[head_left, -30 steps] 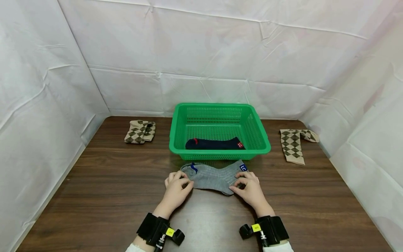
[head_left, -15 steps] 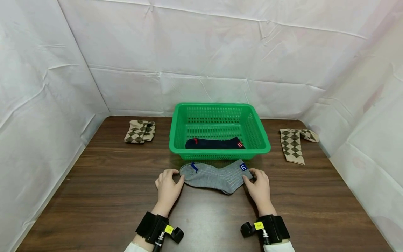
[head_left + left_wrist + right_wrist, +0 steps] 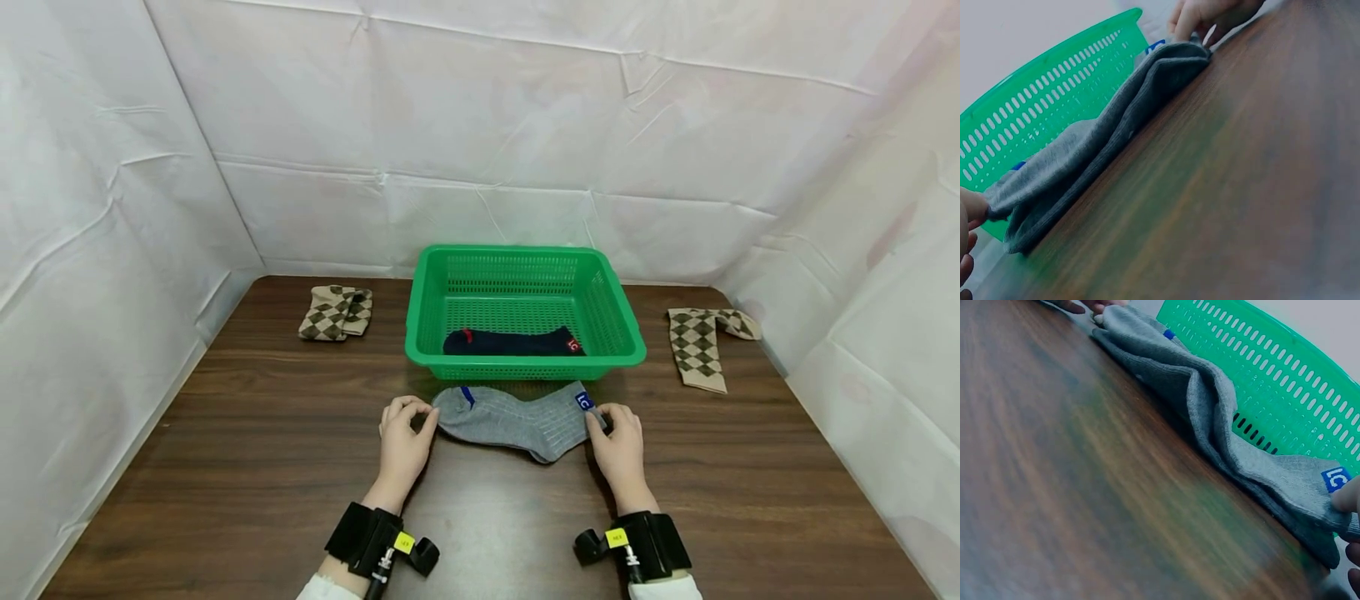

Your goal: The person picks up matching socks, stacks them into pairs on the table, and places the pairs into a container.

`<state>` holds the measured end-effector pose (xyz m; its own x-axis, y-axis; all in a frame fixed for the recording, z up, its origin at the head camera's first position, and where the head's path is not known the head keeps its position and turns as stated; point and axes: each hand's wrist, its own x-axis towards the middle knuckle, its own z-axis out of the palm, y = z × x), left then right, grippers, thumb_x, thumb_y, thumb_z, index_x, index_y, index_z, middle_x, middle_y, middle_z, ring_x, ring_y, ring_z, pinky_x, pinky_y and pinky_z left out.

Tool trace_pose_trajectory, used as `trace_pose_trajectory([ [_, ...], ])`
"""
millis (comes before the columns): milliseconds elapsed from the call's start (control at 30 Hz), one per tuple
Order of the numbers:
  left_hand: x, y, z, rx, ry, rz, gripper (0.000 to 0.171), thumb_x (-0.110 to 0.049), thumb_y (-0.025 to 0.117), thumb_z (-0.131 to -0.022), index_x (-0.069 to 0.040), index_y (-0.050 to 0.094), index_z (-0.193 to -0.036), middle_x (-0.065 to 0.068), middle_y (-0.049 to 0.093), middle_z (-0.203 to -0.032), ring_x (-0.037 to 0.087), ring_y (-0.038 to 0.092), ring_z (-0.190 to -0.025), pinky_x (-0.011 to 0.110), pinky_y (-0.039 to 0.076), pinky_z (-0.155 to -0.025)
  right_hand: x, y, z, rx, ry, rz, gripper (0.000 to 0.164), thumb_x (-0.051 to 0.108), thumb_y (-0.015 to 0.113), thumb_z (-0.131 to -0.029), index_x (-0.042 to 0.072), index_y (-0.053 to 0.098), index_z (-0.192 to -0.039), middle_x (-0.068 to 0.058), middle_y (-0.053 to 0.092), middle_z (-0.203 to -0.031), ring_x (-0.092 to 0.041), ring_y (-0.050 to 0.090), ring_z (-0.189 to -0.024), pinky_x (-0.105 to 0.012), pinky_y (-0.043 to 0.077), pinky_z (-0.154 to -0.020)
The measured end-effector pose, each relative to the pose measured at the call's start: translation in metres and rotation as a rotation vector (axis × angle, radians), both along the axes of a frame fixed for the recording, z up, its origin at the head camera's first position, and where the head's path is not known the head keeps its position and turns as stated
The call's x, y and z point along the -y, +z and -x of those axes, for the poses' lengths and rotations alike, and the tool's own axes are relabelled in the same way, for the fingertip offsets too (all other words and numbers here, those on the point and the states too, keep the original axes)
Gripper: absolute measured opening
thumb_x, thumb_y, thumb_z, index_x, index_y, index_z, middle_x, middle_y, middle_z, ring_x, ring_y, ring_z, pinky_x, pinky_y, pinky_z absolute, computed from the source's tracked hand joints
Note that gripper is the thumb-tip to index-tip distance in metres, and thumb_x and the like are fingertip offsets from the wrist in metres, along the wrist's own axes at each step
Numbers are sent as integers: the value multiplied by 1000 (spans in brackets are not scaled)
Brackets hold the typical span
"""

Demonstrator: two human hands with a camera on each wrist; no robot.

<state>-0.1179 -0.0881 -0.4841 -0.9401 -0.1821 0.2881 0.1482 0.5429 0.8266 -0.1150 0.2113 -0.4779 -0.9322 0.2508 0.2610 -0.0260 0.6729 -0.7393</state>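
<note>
Grey ribbed sock pair (image 3: 517, 417) lying flat on dark wooden bench (image 3: 225, 467), long axis left-right. Left hand (image 3: 403, 442) pinching the toe end, right hand (image 3: 618, 446) pinching the cuff end, both equally near. Just behind: one green plastic basket (image 3: 525, 362) with one navy sock pair (image 3: 513, 342) inside. Further out, two argyle socks (image 3: 333, 312) (image 3: 697, 346), one each side.

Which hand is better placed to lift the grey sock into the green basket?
Probably neither alone: the left hand pinches the grey ribbed sock at one end, the right hand the other, both equally near the green plastic basket.
</note>
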Motion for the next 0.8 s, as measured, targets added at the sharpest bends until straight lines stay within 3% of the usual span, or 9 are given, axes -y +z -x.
trace_pose_trajectory([
  [167, -1, 1, 7, 5, 33, 2, 14, -16, 68, -88, -2, 69, -86, 14, 57, -106, 32, 46, -102, 51, 28, -95, 0, 0, 0, 6, 18, -39, 16, 10, 57, -94, -5, 62, -98, -23, 60, -102, -36, 49, -94, -44, 38, -79],
  [400, 0, 0, 8, 62, 44, 101, 14, -18, 66, -89, -4, 67, -94, 15, 59, -107, 35, 48, -103, 52, 29, -94, 2, -1, 0, 33, 44, -70, 18, 7, 54, -94, -7, 59, -104, -24, 59, -98, -37, 50, -93, -45, 36, -82],
  [600, 1, 1, 8, 132, 1, 190, 35, -26, 61, -93, -2, 62, -119, 18, 54, -118, 38, 43, -114, 54, 26, -98, 3, 0, 1, 101, 37, -72, 31, 13, 55, -94, -9, 56, -117, -28, 54, -113, -41, 42, -106, -50, 28, -92],
  [800, 1, 0, 8, 174, -49, 240, 43, -31, 60, -93, -1, 59, -124, 19, 48, -122, 37, 37, -116, 53, 23, -99, 4, 1, 5, 215, 37, -146, 44, 26, 55, -95, -7, 54, -124, -28, 43, -126, -43, 31, -113, -56, 21, -91],
])
